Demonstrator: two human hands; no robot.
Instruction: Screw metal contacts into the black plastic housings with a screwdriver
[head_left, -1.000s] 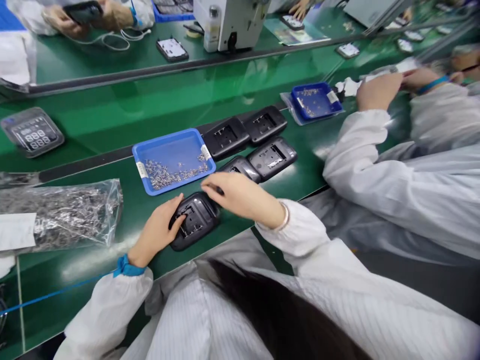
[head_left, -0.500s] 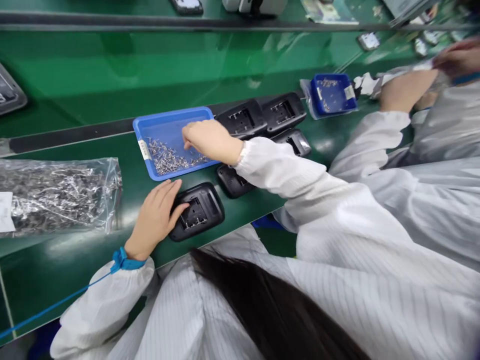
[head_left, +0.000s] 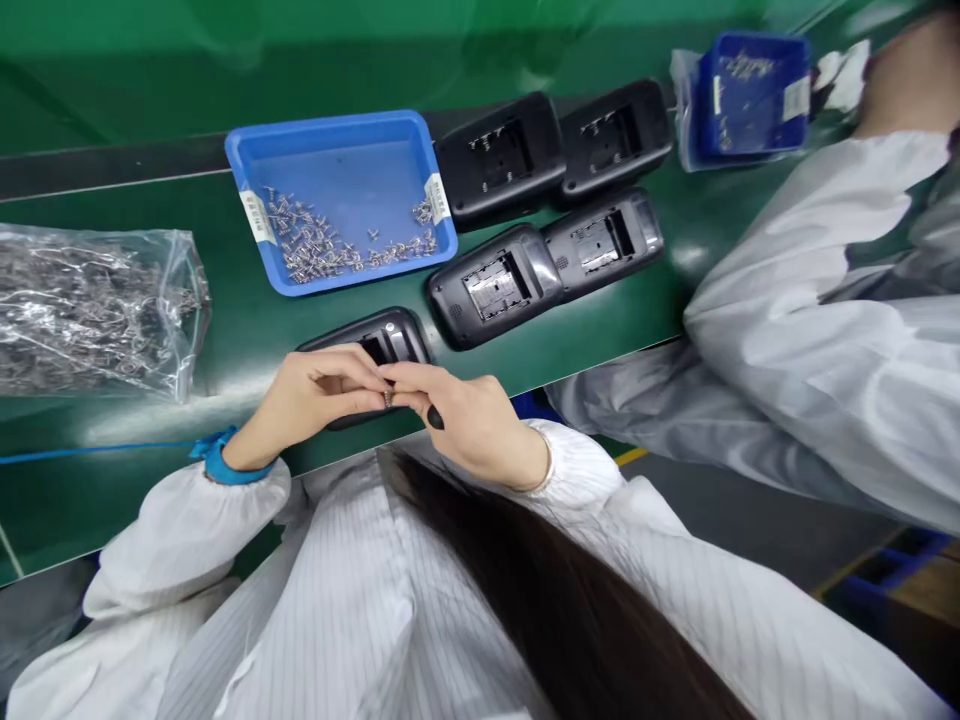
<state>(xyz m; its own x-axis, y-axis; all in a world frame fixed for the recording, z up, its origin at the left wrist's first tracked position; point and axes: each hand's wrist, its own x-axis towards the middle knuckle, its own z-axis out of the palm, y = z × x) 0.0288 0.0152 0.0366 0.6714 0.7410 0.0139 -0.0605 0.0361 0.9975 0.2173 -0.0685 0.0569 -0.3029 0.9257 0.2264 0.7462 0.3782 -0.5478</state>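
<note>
A black plastic housing [head_left: 401, 333] lies near the table's front edge, partly covered by my hands. Above it, my left hand [head_left: 319, 395] pinches a small metal spring piece [head_left: 388, 397] between thumb and fingers. My right hand [head_left: 469, 415] meets it there, fingers closed at the same small piece; a dark round object [head_left: 435, 417] shows against its fingers. Behind the housing sits a light blue tray [head_left: 341, 125] with many small metal springs [head_left: 311, 240] along its left and front sides.
Several more black housings [head_left: 517, 285] lie right of the tray. A clear bag of metal parts [head_left: 90, 310] rests at the left. Farther right are a dark blue box [head_left: 765, 95] and another person's arm [head_left: 832, 230]. A blue cord runs from my left wrist.
My right hand has left the tray and come down to my left hand over the housing. My left fingers have moved from the housing's edge into a pinch. The view has shifted.
</note>
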